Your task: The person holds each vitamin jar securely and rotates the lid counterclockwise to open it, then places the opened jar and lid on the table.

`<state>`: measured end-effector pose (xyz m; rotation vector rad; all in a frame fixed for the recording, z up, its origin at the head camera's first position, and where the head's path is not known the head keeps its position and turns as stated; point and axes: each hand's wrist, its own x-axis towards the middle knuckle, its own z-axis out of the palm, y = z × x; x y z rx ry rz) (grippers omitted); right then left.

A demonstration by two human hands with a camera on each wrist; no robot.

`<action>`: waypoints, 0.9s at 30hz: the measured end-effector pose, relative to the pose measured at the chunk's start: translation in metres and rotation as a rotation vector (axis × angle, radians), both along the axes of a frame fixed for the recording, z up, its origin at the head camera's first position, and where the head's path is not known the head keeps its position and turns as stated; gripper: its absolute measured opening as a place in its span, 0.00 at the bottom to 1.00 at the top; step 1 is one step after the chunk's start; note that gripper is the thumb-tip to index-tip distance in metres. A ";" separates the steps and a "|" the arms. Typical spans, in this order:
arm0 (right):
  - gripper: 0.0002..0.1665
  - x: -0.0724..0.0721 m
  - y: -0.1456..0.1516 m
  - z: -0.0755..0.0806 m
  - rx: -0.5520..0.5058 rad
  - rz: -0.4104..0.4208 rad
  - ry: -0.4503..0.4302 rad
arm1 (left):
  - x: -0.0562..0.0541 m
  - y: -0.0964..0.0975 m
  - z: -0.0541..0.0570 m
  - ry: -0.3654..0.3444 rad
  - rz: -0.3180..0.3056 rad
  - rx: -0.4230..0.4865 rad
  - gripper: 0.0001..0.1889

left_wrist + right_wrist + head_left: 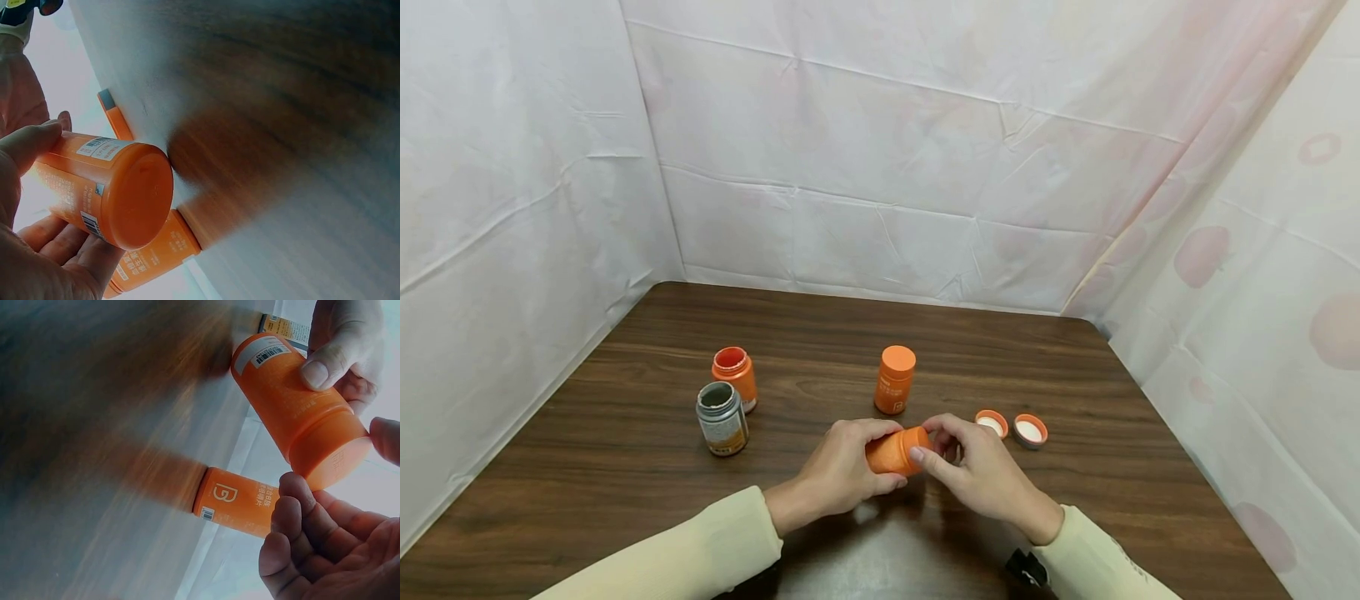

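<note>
An orange pill bottle (886, 455) is tilted on its side above the table, its base toward my left. My left hand (838, 471) grips its body between thumb and fingers. At the other end, my right hand (985, 475) pinches the orange screw cap (331, 453) at its rim between thumb and fingertips. The cap sits on the bottle in the right wrist view. The base and barcode labels of this bottle (140, 194) show in the left wrist view. Behind the hands stands another orange bottle (895, 379), upright and capped.
To the left stand an uncapped orange bottle (741, 382) and an uncapped grey bottle (724, 429). Two caps, one orange (992, 422) and one grey outside (1031, 432), lie with white insides up beyond my right hand. White curtains (887, 150) surround the dark wooden table (587, 467).
</note>
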<state>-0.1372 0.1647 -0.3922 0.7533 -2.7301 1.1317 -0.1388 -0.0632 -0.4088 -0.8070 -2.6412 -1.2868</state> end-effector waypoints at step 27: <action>0.27 0.000 0.006 -0.003 0.001 0.126 0.189 | -0.002 0.000 0.001 -0.004 0.001 -0.002 0.25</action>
